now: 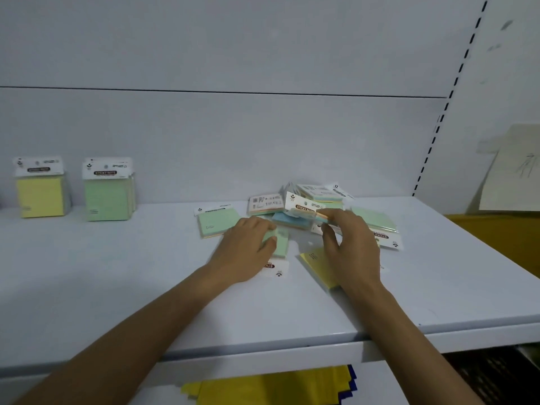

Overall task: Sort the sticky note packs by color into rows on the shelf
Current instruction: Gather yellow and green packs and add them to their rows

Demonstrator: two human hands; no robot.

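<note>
Sticky note packs lie in a loose pile point(318, 200) at the middle right of the white shelf point(117, 282). My left hand point(248, 249) rests on a green pack point(280, 244) lying flat, fingers curled over its edge. My right hand point(347, 247) pinches a tilted pack with an orange-edged stack point(306, 210) by its front edge, above a blue pack point(287, 220). A yellow pack point(317, 266) lies under my right wrist. One more green pack point(217, 222) lies left of the pile, and another point(375, 219) right of it. Against the back wall stand a yellow row point(41, 190) and a green row point(108, 192).
The shelf's front lip point(292, 350) runs across below my forearms. Yellow sheets point(274, 387) lie on the level underneath. A slotted upright point(447, 106) rises at the right, with a paper sheet point(514, 171) and a yellow surface point(502, 238) beyond it.
</note>
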